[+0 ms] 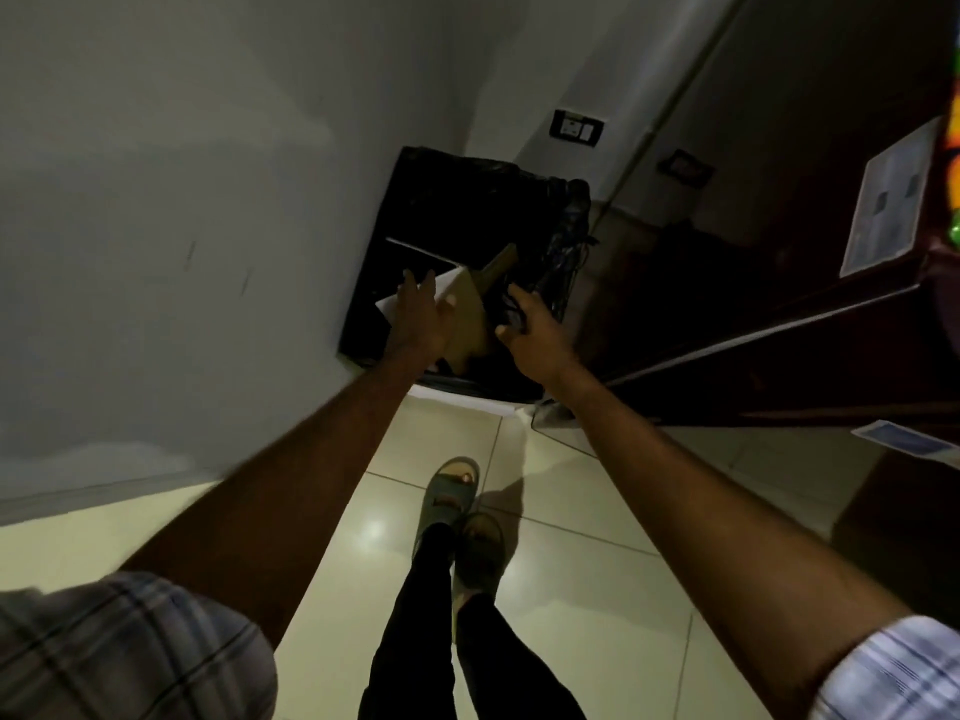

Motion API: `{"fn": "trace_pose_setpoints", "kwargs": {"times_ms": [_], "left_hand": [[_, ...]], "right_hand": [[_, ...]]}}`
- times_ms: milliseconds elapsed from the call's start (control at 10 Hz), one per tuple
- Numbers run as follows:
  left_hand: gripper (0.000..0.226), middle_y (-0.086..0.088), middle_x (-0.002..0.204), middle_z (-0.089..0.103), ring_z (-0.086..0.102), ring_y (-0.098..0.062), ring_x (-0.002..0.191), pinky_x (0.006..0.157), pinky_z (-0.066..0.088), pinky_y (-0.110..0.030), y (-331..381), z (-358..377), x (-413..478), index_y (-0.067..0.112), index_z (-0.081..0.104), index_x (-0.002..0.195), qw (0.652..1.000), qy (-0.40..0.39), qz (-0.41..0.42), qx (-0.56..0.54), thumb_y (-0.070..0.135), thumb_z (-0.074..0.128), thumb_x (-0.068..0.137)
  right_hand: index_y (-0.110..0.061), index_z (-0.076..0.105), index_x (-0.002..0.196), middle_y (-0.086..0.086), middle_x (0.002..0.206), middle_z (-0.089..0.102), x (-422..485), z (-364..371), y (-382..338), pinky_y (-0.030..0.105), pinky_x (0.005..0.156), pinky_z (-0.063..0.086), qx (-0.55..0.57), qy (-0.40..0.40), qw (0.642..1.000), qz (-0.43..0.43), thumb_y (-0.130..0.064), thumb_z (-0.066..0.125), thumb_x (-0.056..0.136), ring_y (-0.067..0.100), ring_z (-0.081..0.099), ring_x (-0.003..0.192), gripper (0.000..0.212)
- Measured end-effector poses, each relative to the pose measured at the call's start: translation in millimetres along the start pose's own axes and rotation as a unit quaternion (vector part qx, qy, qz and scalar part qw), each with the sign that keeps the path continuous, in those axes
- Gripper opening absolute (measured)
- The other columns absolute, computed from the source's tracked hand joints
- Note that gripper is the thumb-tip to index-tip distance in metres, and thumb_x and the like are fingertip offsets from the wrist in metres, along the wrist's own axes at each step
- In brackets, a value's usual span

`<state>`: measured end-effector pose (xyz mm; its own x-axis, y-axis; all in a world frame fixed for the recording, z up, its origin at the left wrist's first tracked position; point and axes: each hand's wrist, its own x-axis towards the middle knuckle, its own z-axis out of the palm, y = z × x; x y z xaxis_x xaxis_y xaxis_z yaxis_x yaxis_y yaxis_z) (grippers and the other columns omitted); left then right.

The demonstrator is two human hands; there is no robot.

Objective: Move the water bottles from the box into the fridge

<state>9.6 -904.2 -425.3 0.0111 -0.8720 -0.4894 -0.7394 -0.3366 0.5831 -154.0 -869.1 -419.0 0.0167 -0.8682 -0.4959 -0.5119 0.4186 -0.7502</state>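
A cardboard box with brown flaps (470, 314) sits on the floor in the corner, against a dark black-wrapped bundle (467, 210). My left hand (421, 314) rests on the box's left flap with fingers spread. My right hand (530, 324) reaches over the box's dark right side, fingers curled downward into it; what they touch is hidden. No water bottle shows in the dim light. The dark red fridge (779, 252) stands on the right with its door shut.
A grey wall (182, 200) runs along the left. A switch plate (576, 128) sits on the back wall. Papers (888, 200) are stuck on the fridge side. My legs and sandalled feet (457, 501) stand on pale glossy tiles.
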Motion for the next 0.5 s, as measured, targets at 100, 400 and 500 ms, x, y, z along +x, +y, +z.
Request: {"fn": "trace_pose_setpoints", "kwargs": {"times_ms": [100,400,500], "left_hand": [[0.058,-0.023,0.162,0.006,0.007,-0.037,0.151,0.122,0.012,-0.047,-4.6,5.6,-5.7,0.005,0.020,0.155,0.996,-0.016,0.051,0.072,0.028,0.039,0.105],[0.057,-0.019,0.162,0.018,0.011,-0.033,0.152,0.121,0.012,-0.051,14.3,-23.1,-49.1,0.009,0.020,0.155,0.957,0.053,0.157,0.237,0.036,0.026,0.105],[0.060,-0.018,0.162,0.018,0.011,-0.033,0.152,0.121,0.013,-0.052,18.2,-35.6,-65.2,0.009,0.020,0.155,0.948,0.063,0.184,0.252,0.038,0.020,0.103]], "right_hand": [[-0.008,0.029,0.155,0.015,0.164,0.021,-8.5,4.3,-0.1,0.022,0.119,0.015,-0.043,-0.012,0.998,-0.033,-0.006,0.052,0.101,0.029,0.019,0.153,0.059],[-0.009,0.018,0.159,0.009,0.167,0.014,-55.5,1.2,-20.2,0.045,0.127,0.015,-0.167,0.055,0.980,-0.097,-0.026,0.038,0.108,0.026,0.007,0.156,0.056],[-0.011,0.014,0.160,0.007,0.168,0.010,-69.2,-6.3,-30.2,0.045,0.127,0.014,-0.192,0.058,0.972,-0.125,-0.028,0.036,0.109,0.023,0.004,0.156,0.058]]}}
